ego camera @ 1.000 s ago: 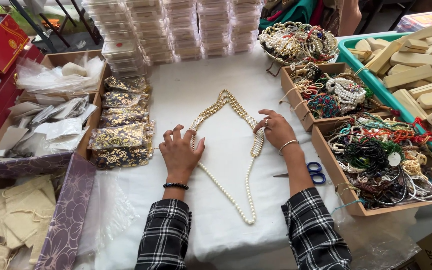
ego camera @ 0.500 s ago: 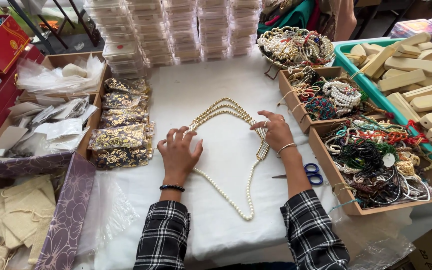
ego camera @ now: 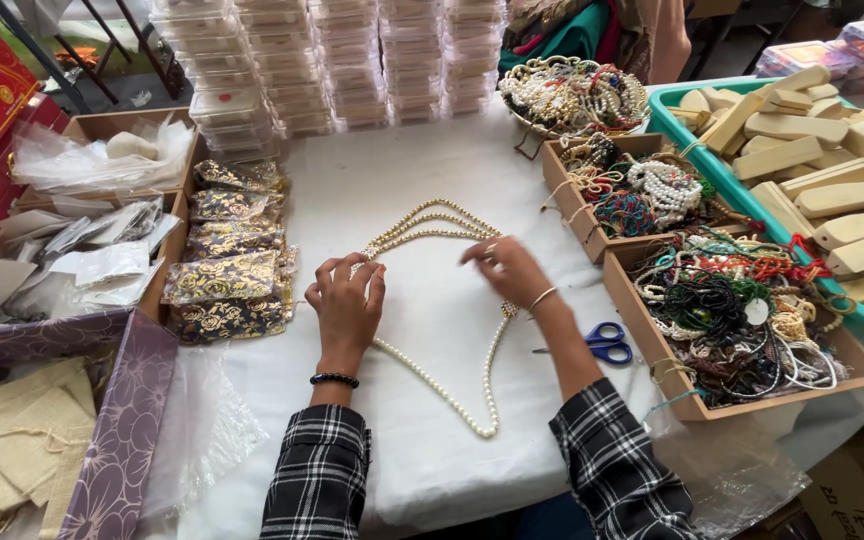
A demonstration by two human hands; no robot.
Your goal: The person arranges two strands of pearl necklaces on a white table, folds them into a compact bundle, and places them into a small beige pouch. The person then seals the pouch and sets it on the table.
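Note:
A long cream pearl necklace [ego camera: 438, 228] lies looped on the white tablecloth [ego camera: 422, 170], its strands doubled into arcs at the far end and coming to a point near the front edge. My left hand [ego camera: 347, 305] rests fingers-down on the left strand, near the pouches. My right hand [ego camera: 507, 268] presses on the right strand, fingers bent over the beads. Both arms wear black-and-white plaid sleeves.
Blue-handled scissors [ego camera: 604, 342] lie right of my right arm. Wooden trays of mixed bead necklaces [ego camera: 742, 320] line the right, with a teal bin of wooden pieces [ego camera: 812, 150] beyond. Gold-patterned pouches [ego camera: 227, 270] sit left; stacked clear boxes [ego camera: 352, 60] stand at the back.
The far end of the necklace has been folded into two or three stacked arcs. Both hands have shifted slightly along the strands.

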